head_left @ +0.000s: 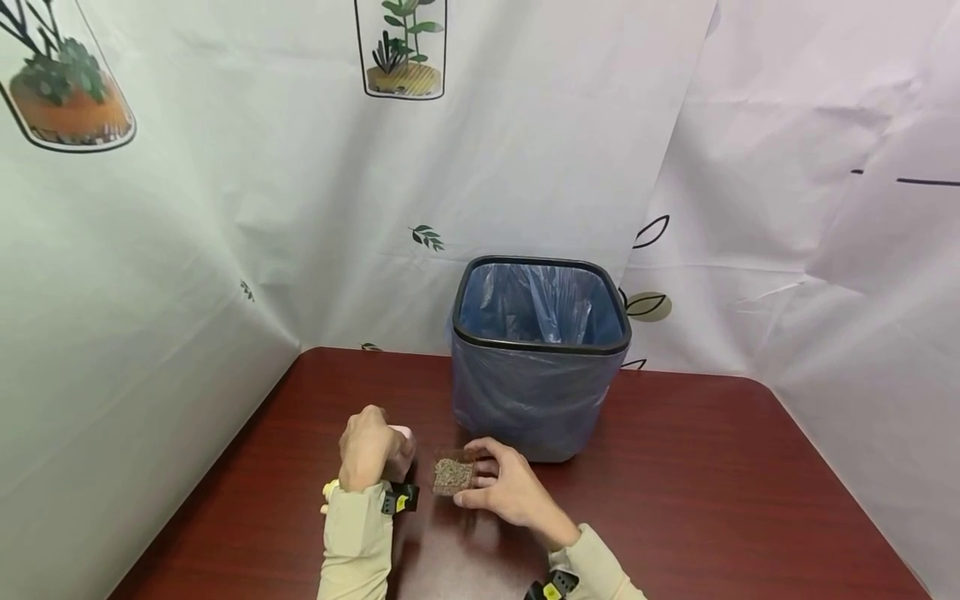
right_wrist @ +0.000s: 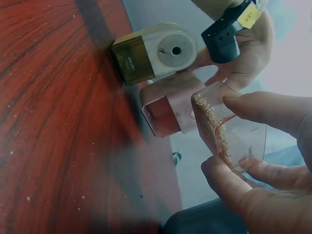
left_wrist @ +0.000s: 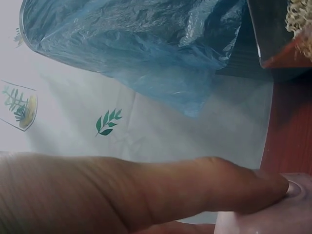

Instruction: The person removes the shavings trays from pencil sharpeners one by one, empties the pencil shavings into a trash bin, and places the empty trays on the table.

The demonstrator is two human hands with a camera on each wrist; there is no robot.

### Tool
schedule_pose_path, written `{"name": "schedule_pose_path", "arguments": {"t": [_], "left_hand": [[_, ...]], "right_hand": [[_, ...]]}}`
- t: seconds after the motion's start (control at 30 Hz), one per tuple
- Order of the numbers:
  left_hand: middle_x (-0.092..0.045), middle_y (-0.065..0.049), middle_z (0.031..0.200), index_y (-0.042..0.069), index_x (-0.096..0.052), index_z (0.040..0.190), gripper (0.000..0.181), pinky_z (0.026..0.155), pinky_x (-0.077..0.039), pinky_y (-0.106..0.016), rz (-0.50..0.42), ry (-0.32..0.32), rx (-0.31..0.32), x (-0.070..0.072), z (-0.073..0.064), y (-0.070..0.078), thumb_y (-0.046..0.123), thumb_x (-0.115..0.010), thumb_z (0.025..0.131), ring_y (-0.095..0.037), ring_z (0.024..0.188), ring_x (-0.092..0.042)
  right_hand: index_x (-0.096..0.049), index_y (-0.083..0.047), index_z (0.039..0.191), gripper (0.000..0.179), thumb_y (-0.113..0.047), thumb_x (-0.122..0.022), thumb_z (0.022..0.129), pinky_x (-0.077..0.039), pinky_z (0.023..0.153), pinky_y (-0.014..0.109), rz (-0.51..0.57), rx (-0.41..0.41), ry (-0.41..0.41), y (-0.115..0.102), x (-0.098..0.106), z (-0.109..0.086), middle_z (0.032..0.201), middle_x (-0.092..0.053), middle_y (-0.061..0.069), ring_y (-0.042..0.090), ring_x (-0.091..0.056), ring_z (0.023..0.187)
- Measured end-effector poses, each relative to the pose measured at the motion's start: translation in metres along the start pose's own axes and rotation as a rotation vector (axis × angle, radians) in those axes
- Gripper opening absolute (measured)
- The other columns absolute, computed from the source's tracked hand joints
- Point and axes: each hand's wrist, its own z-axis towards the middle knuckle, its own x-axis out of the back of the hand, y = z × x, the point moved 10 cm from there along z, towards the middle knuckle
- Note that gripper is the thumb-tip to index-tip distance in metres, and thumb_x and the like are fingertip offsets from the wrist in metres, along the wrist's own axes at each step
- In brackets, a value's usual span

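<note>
My right hand (head_left: 504, 490) pinches a small clear plastic shavings drawer (head_left: 453, 458) between thumb and fingers. A layer of pale pencil shavings (right_wrist: 213, 122) lies inside it. Just to the left, my left hand (head_left: 366, 446) grips a pink pencil sharpener (right_wrist: 165, 87) from above. In the right wrist view, an open drawer slot shows in the sharpener's front. The left thumb presses on the pink casing in the left wrist view. Beside the left wrist stands a second sharpener, white and yellow (right_wrist: 134, 61), with a round pencil hole.
A bin (head_left: 525, 400) with a black rim and a blue plastic liner (head_left: 555, 308) stands on the dark red table (head_left: 697, 483), just behind my right hand. Small crumbs dot the tabletop in the right wrist view. White printed curtains (head_left: 315, 167) hang around the table.
</note>
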Motion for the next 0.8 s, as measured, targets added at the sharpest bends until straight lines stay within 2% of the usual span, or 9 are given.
{"name": "schedule_pose_path", "arguments": {"t": [0.1, 0.33, 0.57, 0.8], "left_hand": [[-0.061, -0.025, 0.09, -0.005, -0.062, 0.106, 0.055, 0.065, -0.047, -0.047, -0.001, -0.004, 0.01, -0.001, 0.0, -0.001, 0.011, -0.073, 0.054, -0.035, 0.077, -0.058], [-0.06, -0.021, 0.081, -0.002, -0.063, 0.089, 0.041, 0.059, -0.047, -0.044, 0.013, -0.006, 0.032, -0.003, 0.001, -0.003, 0.01, -0.074, 0.052, -0.033, 0.071, -0.057], [-0.06, -0.022, 0.084, -0.004, -0.062, 0.099, 0.049, 0.061, -0.047, -0.046, 0.005, -0.007, 0.02, -0.004, 0.002, -0.002, 0.01, -0.075, 0.053, -0.034, 0.073, -0.057], [-0.059, -0.022, 0.085, -0.004, -0.062, 0.101, 0.05, 0.062, -0.047, -0.046, 0.01, -0.009, 0.021, -0.004, 0.003, -0.002, 0.011, -0.074, 0.054, -0.034, 0.073, -0.056]], "right_hand": [[-0.05, 0.003, 0.117, 0.057, 0.001, -0.076, 0.066, -0.051, 0.07, 0.026, 0.023, -0.014, -0.005, 0.0, 0.002, 0.0, 0.111, -0.056, 0.018, 0.026, -0.061, 0.093], [-0.05, 0.002, 0.117, 0.057, -0.002, -0.077, 0.067, -0.051, 0.07, 0.027, 0.021, -0.017, -0.033, -0.004, 0.009, 0.0, 0.114, -0.056, 0.018, 0.023, -0.062, 0.091], [-0.049, 0.001, 0.122, 0.059, -0.01, -0.077, 0.07, -0.05, 0.077, 0.029, -0.026, -0.038, -0.045, -0.004, 0.02, -0.001, 0.119, -0.054, 0.018, 0.025, -0.059, 0.1], [-0.049, 0.001, 0.122, 0.059, -0.007, -0.077, 0.07, -0.049, 0.081, 0.032, -0.01, -0.031, -0.062, -0.009, 0.023, -0.002, 0.12, -0.052, 0.021, 0.026, -0.058, 0.104]]}}
